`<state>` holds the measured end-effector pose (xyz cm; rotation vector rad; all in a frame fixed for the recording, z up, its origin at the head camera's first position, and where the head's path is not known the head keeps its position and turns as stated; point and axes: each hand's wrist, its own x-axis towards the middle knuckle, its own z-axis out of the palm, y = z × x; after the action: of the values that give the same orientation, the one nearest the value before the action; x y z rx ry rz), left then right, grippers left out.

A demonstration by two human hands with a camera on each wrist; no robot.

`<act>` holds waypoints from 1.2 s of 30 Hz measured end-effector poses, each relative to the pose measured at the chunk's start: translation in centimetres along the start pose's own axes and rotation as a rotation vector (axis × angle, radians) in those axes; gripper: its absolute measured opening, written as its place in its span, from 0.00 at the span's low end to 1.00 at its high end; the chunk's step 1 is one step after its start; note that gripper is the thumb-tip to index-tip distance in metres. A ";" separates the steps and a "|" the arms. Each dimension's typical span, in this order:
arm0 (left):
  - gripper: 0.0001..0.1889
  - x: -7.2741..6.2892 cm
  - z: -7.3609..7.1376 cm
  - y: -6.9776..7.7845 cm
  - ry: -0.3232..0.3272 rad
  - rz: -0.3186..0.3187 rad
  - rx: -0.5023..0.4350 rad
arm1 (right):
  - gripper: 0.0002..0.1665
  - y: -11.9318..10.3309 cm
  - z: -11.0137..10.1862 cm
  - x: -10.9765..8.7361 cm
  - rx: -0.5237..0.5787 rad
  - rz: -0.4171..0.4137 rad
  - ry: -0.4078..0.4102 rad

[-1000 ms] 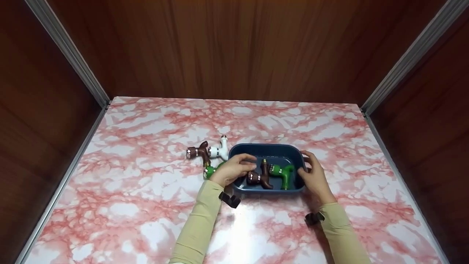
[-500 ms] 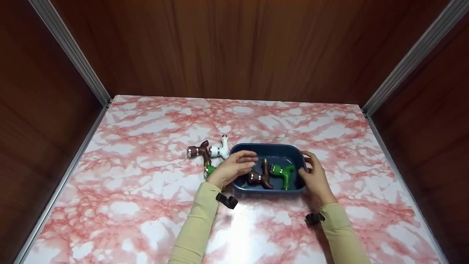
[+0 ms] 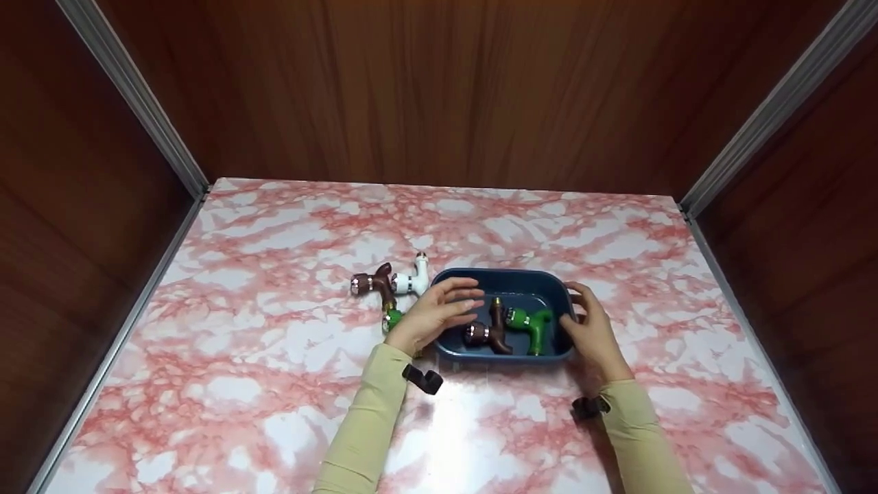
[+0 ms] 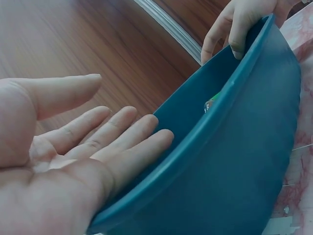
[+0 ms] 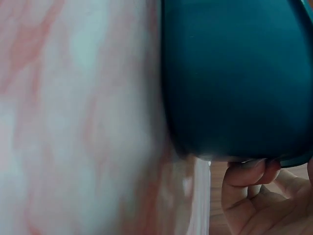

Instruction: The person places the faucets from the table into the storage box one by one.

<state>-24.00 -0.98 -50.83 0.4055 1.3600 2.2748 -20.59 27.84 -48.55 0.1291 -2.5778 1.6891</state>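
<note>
A dark blue rectangular basin point(image 3: 504, 358) stands on the tabletop with a brown tap point(image 3: 498, 337) and a green tap point(image 3: 533, 329) lying in it. My right hand point(image 3: 595, 335) grips its right rim, thumb inside and fingers outside. At the left rim, my left hand point(image 3: 439, 312) hovers with fingers extended and spread, holding nothing; the left wrist view shows the open palm beside the basin's edge point(image 4: 230, 98). Left of the basin lie a brown tap point(image 3: 378, 285), a white tap point(image 3: 416, 281) and a green tap point(image 3: 392, 320), the last mostly hidden by my left hand.
The tabletop point(image 3: 260, 384) has a red and white marbled pattern. Dark wood panels point(image 3: 439, 96) wall it in at the back and both sides, with grey metal strips point(image 3: 137, 103) along the corners.
My left hand has shifted slightly left and its fingers have straightened and spread. My right hand stays at the rim; the basin and taps look nearly unmoved.
</note>
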 end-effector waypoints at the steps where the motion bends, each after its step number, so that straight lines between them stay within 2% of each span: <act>1: 0.24 0.0 0.0 0.0 -0.001 0.003 -0.003 | 0.33 -0.2 0.0 0.0 -0.014 0.000 -0.003; 7: 0.25 -0.2 -0.1 0.1 -0.014 0.022 -0.021 | 0.31 -0.9 0.3 0.0 -0.077 0.001 0.025; 13: 0.26 -0.2 -0.1 0.3 -0.040 0.043 -0.024 | 0.31 -1.0 0.6 0.0 -0.094 -0.009 0.049; 22: 0.22 -0.9 -0.4 1.3 0.003 0.085 0.055 | 0.31 -0.8 0.5 0.1 -0.125 -0.027 0.062; 29: 0.26 -1.7 -1.3 1.8 0.052 0.082 0.043 | 0.31 -0.7 0.5 0.1 -0.111 -0.022 0.048; 36: 0.26 -2.5 -1.8 2.3 0.059 0.096 0.065 | 0.32 -0.4 0.6 0.0 -0.096 -0.012 0.049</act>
<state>-23.27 -4.61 -49.67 0.4363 1.4760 2.3418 -20.52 27.08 -48.43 0.0968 -2.6105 1.5415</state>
